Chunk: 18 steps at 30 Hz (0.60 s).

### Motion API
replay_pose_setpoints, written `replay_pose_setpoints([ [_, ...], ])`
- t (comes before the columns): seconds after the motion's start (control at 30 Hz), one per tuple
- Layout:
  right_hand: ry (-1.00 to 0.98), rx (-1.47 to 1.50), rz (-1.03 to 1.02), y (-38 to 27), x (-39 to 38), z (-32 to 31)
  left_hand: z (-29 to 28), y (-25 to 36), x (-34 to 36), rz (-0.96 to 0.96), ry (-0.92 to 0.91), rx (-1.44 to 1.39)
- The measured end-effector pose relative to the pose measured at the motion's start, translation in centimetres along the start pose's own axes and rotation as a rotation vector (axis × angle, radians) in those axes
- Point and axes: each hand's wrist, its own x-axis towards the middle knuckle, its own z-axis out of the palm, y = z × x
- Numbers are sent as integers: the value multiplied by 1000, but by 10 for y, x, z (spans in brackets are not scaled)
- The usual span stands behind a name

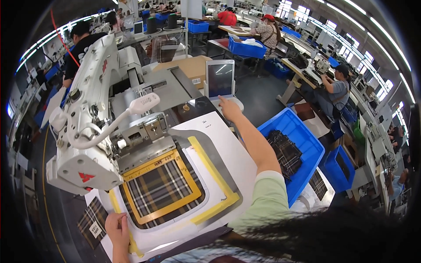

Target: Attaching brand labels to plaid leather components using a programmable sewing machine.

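Note:
My left hand (117, 225) is curled at the near left edge of a white template (160, 236) with yellow tape; whether its fingers pinch anything is hidden. Just left of it lies a dark plaid fabric piece (90, 215) with a small white label. A yellow frame (197, 193) sits over plaid fabric (158, 188) below the head of a white industrial sewing machine (90, 162). My right arm reaches forward, and my right hand (229, 108) has its index finger stretched out at the base of an upright tablet-like control screen (220, 78). Nothing shows in that hand.
On the right stands a blue bin (307, 164) holding plaid fabric pieces (284, 153). A white lamp (142, 104) on a bent neck hangs before the machine. Behind the screen is a cardboard box (186, 69). Other people work at tables farther off, among more blue bins.

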Motion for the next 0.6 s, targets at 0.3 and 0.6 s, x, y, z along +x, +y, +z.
replay_pose_setpoints([
  [0.3,-24,-55,-5,11,33,36,5,-1,7,98,-62,83],
  [0.6,9,-35,-44,16,40,45,7,-2,9,101,-29,79],
])
